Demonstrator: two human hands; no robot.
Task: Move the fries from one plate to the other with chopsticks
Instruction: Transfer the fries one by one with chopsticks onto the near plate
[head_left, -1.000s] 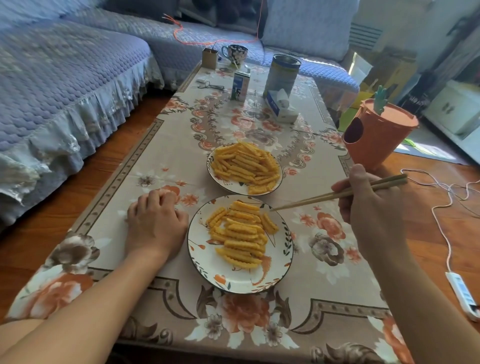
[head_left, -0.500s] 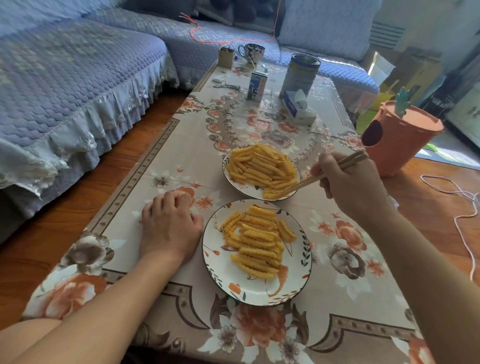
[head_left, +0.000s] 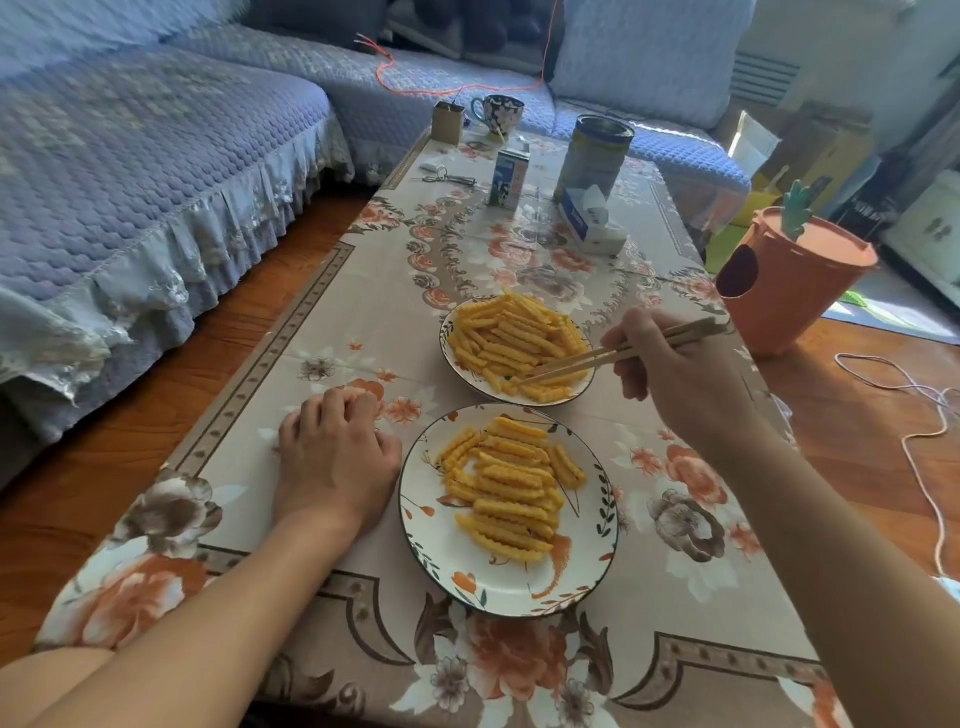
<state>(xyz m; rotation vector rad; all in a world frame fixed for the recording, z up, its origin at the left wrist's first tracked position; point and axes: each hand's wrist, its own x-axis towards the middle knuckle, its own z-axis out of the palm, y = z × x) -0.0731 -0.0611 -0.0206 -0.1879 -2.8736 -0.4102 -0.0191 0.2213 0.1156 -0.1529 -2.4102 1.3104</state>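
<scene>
My right hand grips the chopsticks, fingers curled round them, tips down among fries on far plate. Near plate w/ more fries. Left hand rests on desk, fingers loosely curled, holding nothing.

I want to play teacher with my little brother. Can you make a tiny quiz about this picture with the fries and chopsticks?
1. True or false: the right hand holds the chopsticks.
2. The chopstick tips are at the fries on which plate? A. far plate B. near plate C. neither
3. Fill in: the left hand rests on the ____, left of the near plate.

Key
1. True; its fingers are curled round them.
2. A; the tips reach the fries at that plate's near edge.
3. Table; the hand lies on the flowered cloth and holds nothing.
</scene>
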